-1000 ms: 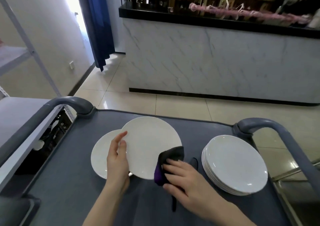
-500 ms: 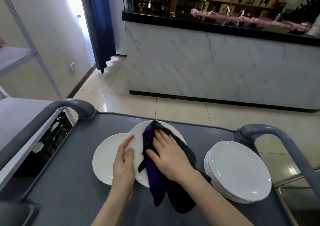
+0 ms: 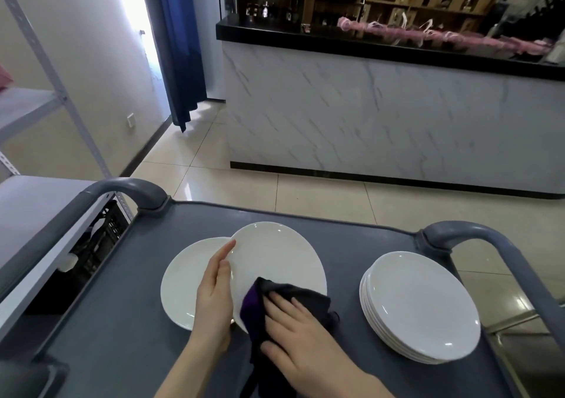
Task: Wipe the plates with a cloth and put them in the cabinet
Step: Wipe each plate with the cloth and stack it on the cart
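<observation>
A tiled room with a marble-fronted bar (image 3: 382, 113) is lying beyond a grey cart (image 3: 122, 321), which is carrying all the plates. At far left a metal shelf (image 3: 27, 199) is standing beside the cart. No cabinet is plainly showing.

A single plate (image 3: 183, 278) is lying flat on the cart's left half. The left grip (image 3: 214, 293) is resting over it, fingers straight and released, laid along the left rim of the working plate (image 3: 275, 260) and steadying it; the thumb is hidden. That plate is overlapping the single plate. Whether it is resting on it or tilted clear cannot be told.

The dark cloth (image 3: 293, 296) is covering the working plate's near right edge. The right grip (image 3: 299, 333) is pressing it flat, fingers spread, not clenched.

A stack (image 3: 422, 306) is sitting well apart on the cart's right half.

Judgement: wiping is under way. The bare plate face is lying ahead of the right grip, away from the person, so the next stroke is probably running forward. The stack is nearer the right grip.
</observation>
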Available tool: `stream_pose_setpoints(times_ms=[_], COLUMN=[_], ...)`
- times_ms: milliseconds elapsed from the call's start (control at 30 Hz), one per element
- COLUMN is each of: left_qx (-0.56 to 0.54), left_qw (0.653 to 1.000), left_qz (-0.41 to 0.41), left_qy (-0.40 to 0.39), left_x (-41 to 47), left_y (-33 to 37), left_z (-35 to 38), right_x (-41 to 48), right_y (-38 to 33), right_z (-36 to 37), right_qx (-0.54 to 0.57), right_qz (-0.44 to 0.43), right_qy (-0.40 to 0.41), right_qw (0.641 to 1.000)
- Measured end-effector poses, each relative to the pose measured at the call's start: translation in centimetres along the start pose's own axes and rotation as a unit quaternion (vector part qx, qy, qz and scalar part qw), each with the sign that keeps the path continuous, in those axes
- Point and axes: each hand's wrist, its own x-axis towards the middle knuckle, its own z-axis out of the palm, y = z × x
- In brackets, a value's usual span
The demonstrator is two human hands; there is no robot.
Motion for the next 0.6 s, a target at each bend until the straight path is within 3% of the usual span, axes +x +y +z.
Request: stream_pose_setpoints(times_ms=[67,300,600], left_qx=[0.021,0.031,0.008], left_qw=[0.999,0.989,0.998], left_qz=[0.033,0.111,0.061], left_qy=[-0.025,-0.096,-0.008], left_x=[0.1,-1.1,-1.0], left_y=[0.7,0.6,0.4], left_z=[0.4,0.9,-0.3], right_x=[1.6,7.2,2.9], right_y=[0.0,0.7,-0.7], right_z=[0.0,-2.5,-0.8], right_qx=[0.070,0.097,0.099], right_qz=[0.007,0.117,-0.021], right_qy=[0.002,0.101,0.009], right_qw=[0.997,0.983,0.995])
